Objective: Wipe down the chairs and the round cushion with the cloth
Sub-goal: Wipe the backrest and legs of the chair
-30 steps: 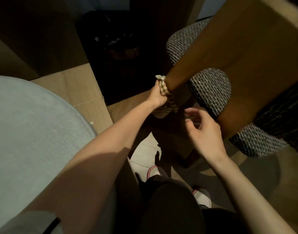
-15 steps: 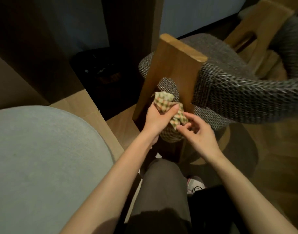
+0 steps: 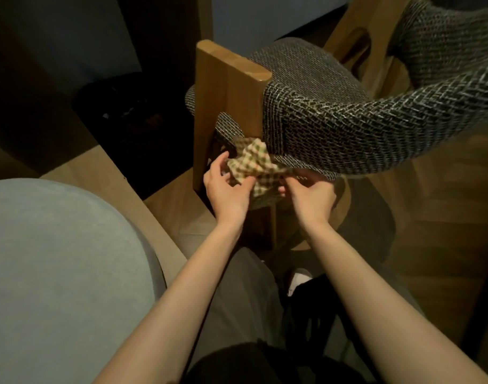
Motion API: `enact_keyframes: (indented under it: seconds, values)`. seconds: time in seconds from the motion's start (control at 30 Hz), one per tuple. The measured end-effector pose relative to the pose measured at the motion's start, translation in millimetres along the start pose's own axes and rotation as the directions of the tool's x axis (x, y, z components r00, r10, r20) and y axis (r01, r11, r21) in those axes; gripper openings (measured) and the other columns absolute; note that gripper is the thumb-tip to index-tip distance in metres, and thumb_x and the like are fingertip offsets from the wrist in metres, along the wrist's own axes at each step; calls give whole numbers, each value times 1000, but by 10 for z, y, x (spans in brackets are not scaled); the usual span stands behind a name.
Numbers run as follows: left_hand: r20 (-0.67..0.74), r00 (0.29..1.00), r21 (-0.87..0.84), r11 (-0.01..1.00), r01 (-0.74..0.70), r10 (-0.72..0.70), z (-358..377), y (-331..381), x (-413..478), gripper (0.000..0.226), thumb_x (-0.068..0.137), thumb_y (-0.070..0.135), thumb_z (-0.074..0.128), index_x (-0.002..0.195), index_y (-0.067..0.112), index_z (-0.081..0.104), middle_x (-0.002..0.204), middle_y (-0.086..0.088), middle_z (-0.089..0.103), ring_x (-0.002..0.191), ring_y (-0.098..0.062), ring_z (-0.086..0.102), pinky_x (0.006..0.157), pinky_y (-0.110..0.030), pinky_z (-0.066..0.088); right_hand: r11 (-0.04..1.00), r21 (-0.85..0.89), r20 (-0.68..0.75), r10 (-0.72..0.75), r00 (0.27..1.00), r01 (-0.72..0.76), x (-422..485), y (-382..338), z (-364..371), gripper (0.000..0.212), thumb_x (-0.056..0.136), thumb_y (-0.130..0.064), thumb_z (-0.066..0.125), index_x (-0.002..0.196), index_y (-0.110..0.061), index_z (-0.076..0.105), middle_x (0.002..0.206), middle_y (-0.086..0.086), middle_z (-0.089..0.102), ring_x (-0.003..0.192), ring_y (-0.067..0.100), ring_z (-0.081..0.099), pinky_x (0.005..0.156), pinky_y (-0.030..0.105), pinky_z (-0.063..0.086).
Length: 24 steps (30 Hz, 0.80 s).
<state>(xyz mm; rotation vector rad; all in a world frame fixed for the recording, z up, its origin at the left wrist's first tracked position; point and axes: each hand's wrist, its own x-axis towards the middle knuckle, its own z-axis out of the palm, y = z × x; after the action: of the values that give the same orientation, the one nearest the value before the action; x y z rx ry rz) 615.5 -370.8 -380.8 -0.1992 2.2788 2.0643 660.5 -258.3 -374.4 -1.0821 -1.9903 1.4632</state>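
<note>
A: Both on the checked cloth (image 3: 253,164) now. The left hand (image 3: 226,192) curls round its near-left edge.

B: The right hand (image 3: 312,198) pinches the other side. The cloth is bunched at the chair (image 3: 334,120) seat's front edge, beside the wooden upright (image 3: 226,87).

Both hands hold a checked cloth (image 3: 252,164) between them, just under the padded backrest (image 3: 361,128) of a chair (image 3: 306,67). The left hand (image 3: 226,192) grips the cloth's left edge with curled fingers. The right hand (image 3: 310,199) pinches its right side, knuckles up. The crumpled cloth lies against the woven grey seat edge, beside the chair's wooden upright (image 3: 226,87). The backrest curves away to the right. A second chair (image 3: 445,37) of the same fabric and wood stands behind, at the top right. The pale round cushion (image 3: 57,273) fills the lower left, on a light wooden surface (image 3: 104,167). A dark bin (image 3: 118,112) sits in shadow left of the chair. Below the arms are grey trousers (image 3: 237,300) and a white shoe (image 3: 299,278).
</note>
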Motion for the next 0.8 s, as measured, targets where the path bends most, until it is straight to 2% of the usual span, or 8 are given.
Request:
enact_keyframes:
  seconds: [0.1,0.17,0.27,0.43,0.53,0.63,0.7,0.8]
  values:
    - [9,990,64,987,-144,144,67,-41,83,59,83,3,67,135,22,47,137,-3,42,111,-5,46,85,0,38,990,139,-109,45,993,-30,-5,-10,172,20,83,-10,69,102,-13,73,85,-7,63,75,-2,56,62,-1,37]
    - [97,979,113,975,-192,181,115,-70,148,54,89,11,63,138,21,45,139,-2,46,123,-8,43,101,-12,35,964,264,-111,56,992,-25,-2,-20,246,19,84,-7,67,103,-7,71,87,-7,65,72,-8,59,63,-2,39]
    - [183,978,89,989,-121,103,208,-119,245,51,95,13,55,144,12,39,145,-3,44,135,-13,38,109,-22,31,983,158,16,-97,995,93,-18,-8,323,25,87,-9,65,112,-6,68,100,-5,68,83,-10,59,74,0,41]
    - [226,962,118,976,-183,153,204,-231,391,29,95,8,51,122,7,62,113,1,66,108,-8,58,89,-18,45,982,-105,138,-143,980,158,22,188,422,38,90,-22,64,123,-5,61,109,18,66,100,28,61,93,38,48]
    - [227,968,151,978,-147,111,153,-377,451,17,91,20,63,103,12,72,89,6,70,84,0,61,76,-23,48,978,-148,61,-138,989,146,25,300,427,33,86,-17,68,116,-2,65,107,17,67,101,29,62,96,41,45]
    - [208,978,147,988,-46,15,173,-521,510,19,86,19,69,103,10,70,87,8,67,70,12,58,66,-10,47,985,-123,-37,-123,992,117,29,325,447,23,82,-13,72,99,1,71,98,13,71,95,23,65,93,34,48]
    - [216,975,196,981,10,-54,191,-590,549,24,84,19,71,107,13,66,94,7,66,73,10,57,67,-8,47,992,-25,-75,-126,989,124,26,316,458,17,78,-8,76,92,1,72,94,10,70,88,15,63,84,17,49]
    - [289,950,275,961,34,-116,208,-682,583,32,85,16,70,116,11,64,110,0,66,93,-6,60,85,-22,48,993,-6,-82,-114,990,114,39,370,441,13,76,-6,76,87,-1,75,89,9,73,83,15,66,83,26,52]
